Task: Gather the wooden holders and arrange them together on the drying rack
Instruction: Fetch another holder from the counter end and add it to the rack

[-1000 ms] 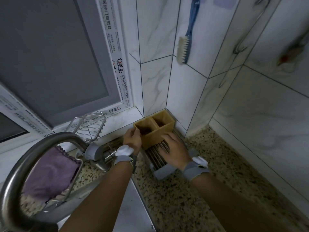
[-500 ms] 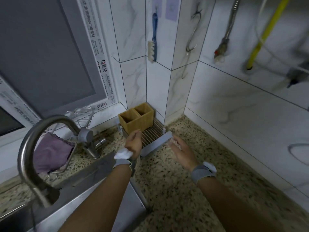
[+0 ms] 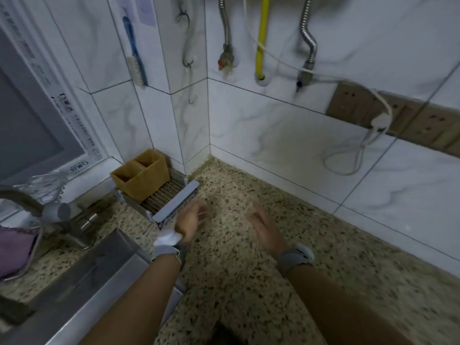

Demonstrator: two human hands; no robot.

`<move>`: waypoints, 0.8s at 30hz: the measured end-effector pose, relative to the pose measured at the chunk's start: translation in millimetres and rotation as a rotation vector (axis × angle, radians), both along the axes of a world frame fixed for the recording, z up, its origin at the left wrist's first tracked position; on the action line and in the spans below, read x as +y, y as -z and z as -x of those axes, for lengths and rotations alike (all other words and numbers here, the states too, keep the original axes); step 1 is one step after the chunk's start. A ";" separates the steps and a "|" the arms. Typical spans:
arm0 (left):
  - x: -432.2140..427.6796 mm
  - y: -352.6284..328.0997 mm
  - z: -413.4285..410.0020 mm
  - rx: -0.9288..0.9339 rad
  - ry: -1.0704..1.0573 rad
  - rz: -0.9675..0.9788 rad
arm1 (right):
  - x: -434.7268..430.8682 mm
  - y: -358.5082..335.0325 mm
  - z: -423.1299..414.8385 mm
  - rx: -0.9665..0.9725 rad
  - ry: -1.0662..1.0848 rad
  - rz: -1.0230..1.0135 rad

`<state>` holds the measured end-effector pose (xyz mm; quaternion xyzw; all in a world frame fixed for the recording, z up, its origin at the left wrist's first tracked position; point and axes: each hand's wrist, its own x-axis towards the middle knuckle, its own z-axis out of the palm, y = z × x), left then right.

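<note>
Two square wooden holders [image 3: 140, 176] stand side by side, touching, on the back part of the grey drying rack [image 3: 177, 200] in the tiled corner. My left hand [image 3: 191, 219] hovers just in front of the rack's front bar, fingers loosely spread and holding nothing. My right hand [image 3: 265, 226] is over the speckled counter to the right, palm turned inward, fingers apart, also without anything in it. Both hands are blurred by motion and clear of the holders.
A steel faucet [image 3: 37, 207] and the sink rim [image 3: 99, 277] lie at the left, with a purple cloth [image 3: 15, 252] and a wire basket [image 3: 47, 183]. A blue brush [image 3: 135, 58], hoses and a yellow pipe [image 3: 261, 38] hang on the wall. Sockets [image 3: 398, 115] with a white cord are at right.
Both hands let go of the wooden holders and drew back toward me over the counter. The view swung right, bringing the pipes and sockets into sight.
</note>
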<state>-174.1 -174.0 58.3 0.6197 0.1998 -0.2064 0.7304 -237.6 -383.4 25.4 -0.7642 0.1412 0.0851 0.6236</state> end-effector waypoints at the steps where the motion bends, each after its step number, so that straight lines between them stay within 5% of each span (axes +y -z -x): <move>1: -12.4 1.6 2.3 0.009 0.028 0.008 | -12.2 -0.9 10.2 0.000 0.017 -0.003; 19: -210.4 38.5 49.6 0.052 0.493 -0.081 | -179.7 11.2 142.3 0.148 0.440 0.149; 24: -251.1 49.4 64.3 0.058 0.641 -0.099 | -212.8 19.3 174.1 0.199 0.525 0.594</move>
